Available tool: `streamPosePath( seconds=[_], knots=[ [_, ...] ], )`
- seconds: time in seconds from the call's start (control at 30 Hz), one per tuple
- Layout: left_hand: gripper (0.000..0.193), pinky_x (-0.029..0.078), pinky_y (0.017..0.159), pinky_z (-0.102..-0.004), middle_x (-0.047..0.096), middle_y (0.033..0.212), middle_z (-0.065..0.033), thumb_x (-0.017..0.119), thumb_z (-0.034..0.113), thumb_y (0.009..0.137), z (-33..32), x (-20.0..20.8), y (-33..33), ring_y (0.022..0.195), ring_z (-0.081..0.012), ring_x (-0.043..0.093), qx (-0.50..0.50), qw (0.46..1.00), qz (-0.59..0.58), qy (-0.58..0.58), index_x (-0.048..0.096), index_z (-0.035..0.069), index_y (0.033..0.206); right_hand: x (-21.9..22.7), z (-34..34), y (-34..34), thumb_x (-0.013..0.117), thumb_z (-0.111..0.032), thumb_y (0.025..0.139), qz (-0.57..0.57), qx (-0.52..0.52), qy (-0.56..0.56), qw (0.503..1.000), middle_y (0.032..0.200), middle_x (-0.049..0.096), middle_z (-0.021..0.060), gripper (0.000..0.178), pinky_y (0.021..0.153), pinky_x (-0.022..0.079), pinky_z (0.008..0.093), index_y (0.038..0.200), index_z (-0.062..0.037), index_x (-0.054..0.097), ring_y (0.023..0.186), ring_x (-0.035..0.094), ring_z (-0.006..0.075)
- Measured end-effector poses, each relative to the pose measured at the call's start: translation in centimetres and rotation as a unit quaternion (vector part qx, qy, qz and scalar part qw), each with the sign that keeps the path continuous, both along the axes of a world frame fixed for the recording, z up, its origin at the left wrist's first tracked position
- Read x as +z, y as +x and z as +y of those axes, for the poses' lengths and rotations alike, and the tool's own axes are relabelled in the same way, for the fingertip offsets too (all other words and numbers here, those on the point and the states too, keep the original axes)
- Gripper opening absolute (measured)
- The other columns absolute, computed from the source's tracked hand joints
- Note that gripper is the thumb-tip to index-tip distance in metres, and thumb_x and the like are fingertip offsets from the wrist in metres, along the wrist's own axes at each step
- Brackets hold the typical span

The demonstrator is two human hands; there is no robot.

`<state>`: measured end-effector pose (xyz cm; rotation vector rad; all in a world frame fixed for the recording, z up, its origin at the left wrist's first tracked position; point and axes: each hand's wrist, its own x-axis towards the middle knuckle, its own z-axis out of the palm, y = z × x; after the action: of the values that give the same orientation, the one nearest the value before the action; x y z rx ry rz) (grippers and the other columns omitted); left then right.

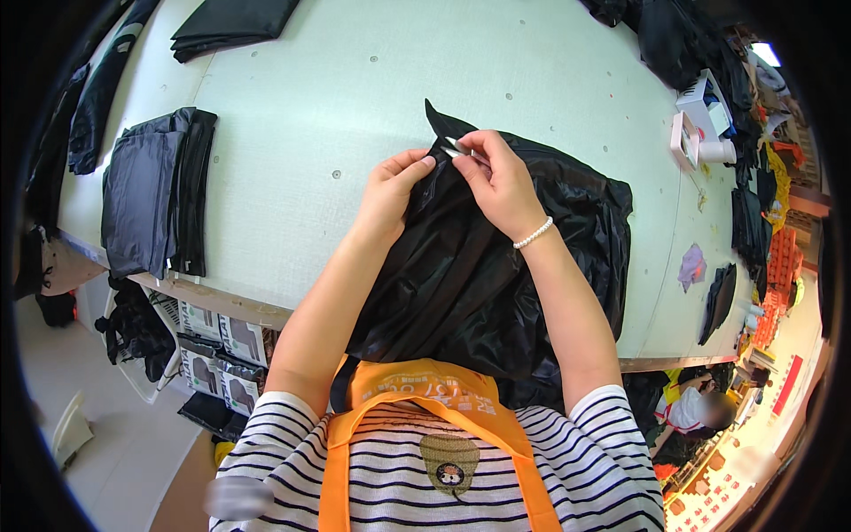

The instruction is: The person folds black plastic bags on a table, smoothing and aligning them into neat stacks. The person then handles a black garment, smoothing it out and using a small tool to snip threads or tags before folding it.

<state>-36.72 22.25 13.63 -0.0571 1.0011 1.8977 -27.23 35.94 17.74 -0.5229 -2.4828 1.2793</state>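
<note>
Black shiny fabric [479, 275] lies gathered across the table in front of me and hangs over its near edge. At its far left corner, my left hand [390, 191] pinches the cloth's edge between thumb and fingers. My right hand [501, 182] is closed round small metal thread snips [454, 149], whose silver tips point left at the cloth's edge beside my left fingertips. Most of the snips is hidden inside the right hand. A pointed flap of the fabric sticks up just beyond both hands.
Folded black fabric [151, 191] is stacked at the left, with another folded pile [232, 27] farther back. On the right are a white box [703, 105], a pink-rimmed tray [683, 142], a lilac scrap [691, 266] and a small black bundle [718, 303]. A person [691, 408] is at lower right.
</note>
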Motion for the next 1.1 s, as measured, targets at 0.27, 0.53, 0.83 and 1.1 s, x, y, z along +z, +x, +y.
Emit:
streamPosePath(
  seconds=[0.27, 0.53, 0.83, 1.1],
  knots=[
    [0.017, 0.048, 0.07, -0.0211, 0.066, 0.089, -0.004, 0.06, 0.007, 0.088, 0.2, 0.6, -0.4, 0.078, -0.0075, 0.06, -0.008, 0.996, 0.081, -0.045, 0.063, -0.003, 0.102, 0.7, 1.4, -1.2, 0.067, -0.013, 0.086, 0.003, 0.091, 0.127, 0.988, 0.091, 0.06, 0.007, 0.021, 0.069, 0.05, 0.0255, 0.103, -0.0043, 0.058, 0.076, 0.062, 0.0165],
    [0.016, 0.047, 0.07, -0.0206, 0.066, 0.089, -0.0031, 0.059, 0.008, 0.088, 0.2, 1.2, -1.0, 0.078, -0.0066, 0.059, -0.025, 0.991, 0.127, -0.044, 0.065, -0.003, 0.099, 1.0, 2.0, -1.9, 0.066, -0.011, 0.085, 0.004, 0.126, 0.072, 0.989, 0.089, 0.06, 0.0052, 0.019, 0.065, 0.047, 0.0239, 0.101, -0.0033, 0.06, 0.071, 0.059, 0.0141],
    [0.017, 0.047, 0.07, -0.0213, 0.066, 0.088, -0.0039, 0.059, 0.008, 0.088, 0.1, 1.4, -1.0, 0.077, -0.0076, 0.06, -0.018, 0.994, 0.096, -0.049, 0.064, -0.003, 0.1, 1.3, 1.9, -1.7, 0.068, -0.017, 0.083, 0.04, 0.074, 0.084, 0.993, 0.088, 0.063, 0.0047, 0.016, 0.062, 0.049, 0.0271, 0.094, -0.0067, 0.062, 0.07, 0.062, 0.0216],
    [0.019, 0.048, 0.072, -0.0218, 0.066, 0.092, -0.0047, 0.061, 0.008, 0.088, -0.2, 1.8, -0.9, 0.081, -0.0082, 0.06, -0.024, 0.985, 0.153, -0.075, 0.064, -0.003, 0.103, 1.8, 0.8, -1.4, 0.068, -0.012, 0.083, 0.029, 0.076, 0.133, 0.988, 0.084, 0.061, 0.0046, 0.016, 0.062, 0.047, 0.0244, 0.096, -0.0051, 0.063, 0.068, 0.06, 0.0169]
  ],
)
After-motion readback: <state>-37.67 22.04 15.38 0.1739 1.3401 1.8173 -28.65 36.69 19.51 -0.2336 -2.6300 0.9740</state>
